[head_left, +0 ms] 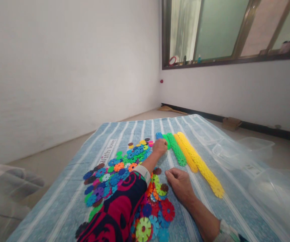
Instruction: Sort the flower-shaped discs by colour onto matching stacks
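My left hand [160,146] reaches across a loose heap of notched plastic snowflake discs [114,179] in many colours. Its fingers are closed beside the top of a short green line of discs [168,143]; what they hold, if anything, is hidden. A blue disc [158,135] lies just beyond that hand. Lower down, my right hand [180,183] rests near the cloth, thumb and fingers pressed together, with nothing nameable visible in them. To its upper right run overlapping rows of discs: one green [176,150], one orange-yellow [187,154] and a longer yellow one [203,168].
A blue-and-white striped cloth [66,201] covers the table. Clear plastic containers [258,148] stand along the right side. Translucent plastic [6,191] shows at the lower left. A broom [169,109] and a brown box [231,123] lie on the floor by the wall.
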Available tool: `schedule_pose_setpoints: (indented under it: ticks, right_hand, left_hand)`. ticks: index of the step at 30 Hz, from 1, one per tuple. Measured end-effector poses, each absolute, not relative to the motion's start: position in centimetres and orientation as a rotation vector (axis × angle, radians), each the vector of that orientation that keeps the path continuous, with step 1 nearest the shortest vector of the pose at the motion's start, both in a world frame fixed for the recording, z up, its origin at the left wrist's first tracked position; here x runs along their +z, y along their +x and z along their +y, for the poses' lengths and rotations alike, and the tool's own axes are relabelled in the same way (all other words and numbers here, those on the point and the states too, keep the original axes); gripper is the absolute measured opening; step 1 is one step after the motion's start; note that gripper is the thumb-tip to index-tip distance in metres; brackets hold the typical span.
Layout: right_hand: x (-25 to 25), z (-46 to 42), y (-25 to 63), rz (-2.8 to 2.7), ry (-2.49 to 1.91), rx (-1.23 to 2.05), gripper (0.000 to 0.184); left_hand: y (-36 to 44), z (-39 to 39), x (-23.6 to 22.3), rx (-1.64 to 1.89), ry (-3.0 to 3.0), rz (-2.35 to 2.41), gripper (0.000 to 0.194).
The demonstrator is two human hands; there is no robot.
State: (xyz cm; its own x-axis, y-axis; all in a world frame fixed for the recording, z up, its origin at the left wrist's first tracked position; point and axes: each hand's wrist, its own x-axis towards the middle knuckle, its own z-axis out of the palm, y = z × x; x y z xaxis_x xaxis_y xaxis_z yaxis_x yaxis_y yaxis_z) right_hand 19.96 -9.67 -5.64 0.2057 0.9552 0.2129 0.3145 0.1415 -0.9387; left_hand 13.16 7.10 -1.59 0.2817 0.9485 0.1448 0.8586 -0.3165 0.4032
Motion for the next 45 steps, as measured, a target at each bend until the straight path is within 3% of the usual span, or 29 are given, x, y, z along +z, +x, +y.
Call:
schedule_pose_setpoints:
  ticks: [28, 37, 45]
  right_hand:
    - [-5.7, -9.4, 20.0, -1.343, -1.394, 0.717, 0.032]
    - [-5.9, -9.6, 20.3, -1.384, -1.410, 0.714, 0.034]
    - [-5.7, -10.1, 20.5, -1.411, -1.423, 0.705, 0.037]
  left_hand:
    - [12.6, 7.1, -1.6, 0.489, 2.379, 1.729, 0.021]
    - [2.0, 6.1, 2.3, 0.402, 2.395, 1.637, 0.017]
    - [-8.3, 2.8, 3.1, 0.247, 2.240, 1.787, 0.016]
